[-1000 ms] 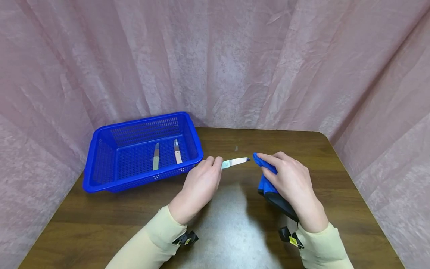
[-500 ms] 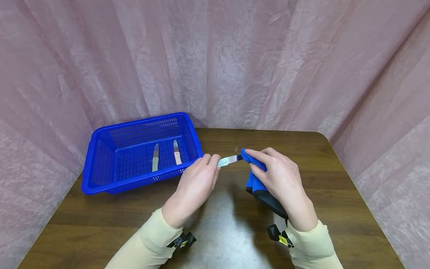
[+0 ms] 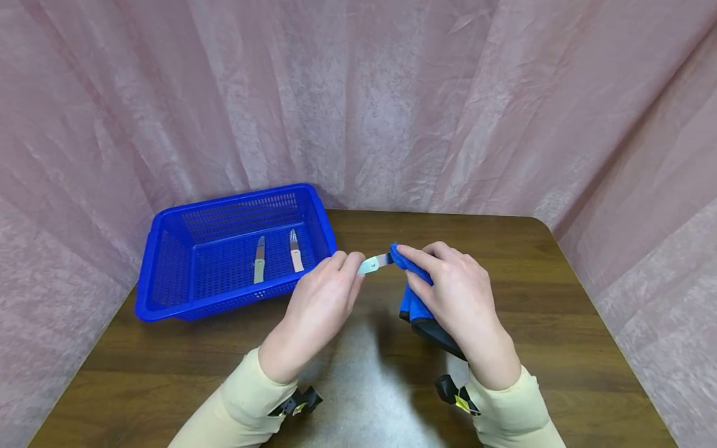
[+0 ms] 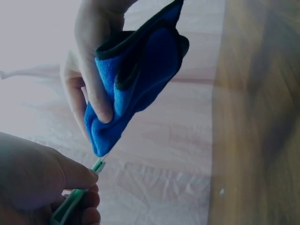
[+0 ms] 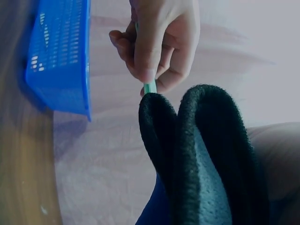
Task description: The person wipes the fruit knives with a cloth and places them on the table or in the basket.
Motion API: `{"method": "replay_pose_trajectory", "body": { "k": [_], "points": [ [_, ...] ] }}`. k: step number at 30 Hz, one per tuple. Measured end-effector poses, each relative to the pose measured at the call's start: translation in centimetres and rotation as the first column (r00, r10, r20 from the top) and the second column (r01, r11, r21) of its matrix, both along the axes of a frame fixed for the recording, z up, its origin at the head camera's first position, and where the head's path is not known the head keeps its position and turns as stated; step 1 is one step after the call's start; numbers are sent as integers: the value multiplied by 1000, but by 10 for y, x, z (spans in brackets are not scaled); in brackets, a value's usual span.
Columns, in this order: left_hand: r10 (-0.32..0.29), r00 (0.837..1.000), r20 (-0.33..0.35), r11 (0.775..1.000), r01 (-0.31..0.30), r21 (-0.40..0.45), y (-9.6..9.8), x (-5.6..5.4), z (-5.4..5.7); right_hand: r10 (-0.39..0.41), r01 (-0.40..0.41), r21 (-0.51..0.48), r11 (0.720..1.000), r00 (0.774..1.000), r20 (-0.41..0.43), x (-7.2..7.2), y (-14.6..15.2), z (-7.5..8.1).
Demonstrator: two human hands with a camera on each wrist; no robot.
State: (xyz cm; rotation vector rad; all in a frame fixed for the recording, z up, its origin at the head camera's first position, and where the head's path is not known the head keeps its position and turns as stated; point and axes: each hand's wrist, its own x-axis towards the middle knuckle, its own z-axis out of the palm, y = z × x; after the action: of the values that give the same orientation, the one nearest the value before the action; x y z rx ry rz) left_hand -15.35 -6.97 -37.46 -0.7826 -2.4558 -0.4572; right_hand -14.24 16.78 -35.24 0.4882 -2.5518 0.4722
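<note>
My left hand (image 3: 323,292) grips the mint-green handle of a small folding knife (image 3: 368,266), its blade out and pointing right. My right hand (image 3: 456,289) pinches a folded blue cloth (image 3: 414,305) with dark edging round the blade, so the tip is hidden inside the cloth. In the left wrist view, the cloth (image 4: 140,75) hangs between right thumb and fingers, close to the green handle (image 4: 70,206). From the right wrist, dark cloth folds (image 5: 187,140) cover much of the scene, with the left hand (image 5: 159,42) behind them.
A blue plastic basket (image 3: 235,198) stands at the left on the wooden table (image 3: 560,348). Inside it lie a knife with a grey-green handle (image 3: 259,267) and one with a pink handle (image 3: 296,258). A pink curtain (image 3: 392,112) hangs behind the table.
My right hand has moved left with the cloth, from apart from the knife to over its blade tip and further along the blade. The left hand has shifted slightly left with the knife.
</note>
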Motion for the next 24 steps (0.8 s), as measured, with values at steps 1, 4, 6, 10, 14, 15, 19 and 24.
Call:
{"method": "replay_pose_trajectory", "body": {
  "k": [1,4,6,10,14,15,19,24],
  "points": [
    [-3,1000,-2,1000,3,2,0,0,1,4,-5,-2,1000,1000,-11,0,-2,0],
    [-14,1000,-7,1000,14,6,-1,2,2,22,-22,-2,1000,999,-28,1,-7,1],
    [-21,1000,-7,1000,21,11,-1,2,3,32,-32,2,999,999,-33,2,-11,1],
    [-30,999,-16,999,30,16,-1,4,4,45,-45,10,999,998,-43,5,-15,1],
    [-33,999,-25,999,33,15,-1,5,4,57,-56,21,998,997,-54,8,-18,1],
    [-34,999,-25,999,34,13,-1,5,4,59,-58,21,998,997,-55,9,-18,1],
    [-33,999,-22,999,33,9,-1,7,6,61,-60,23,998,997,-56,9,-18,0],
    [-29,999,-16,1000,29,3,-1,8,8,59,-58,23,998,996,-59,9,-17,0]
  ]
}}
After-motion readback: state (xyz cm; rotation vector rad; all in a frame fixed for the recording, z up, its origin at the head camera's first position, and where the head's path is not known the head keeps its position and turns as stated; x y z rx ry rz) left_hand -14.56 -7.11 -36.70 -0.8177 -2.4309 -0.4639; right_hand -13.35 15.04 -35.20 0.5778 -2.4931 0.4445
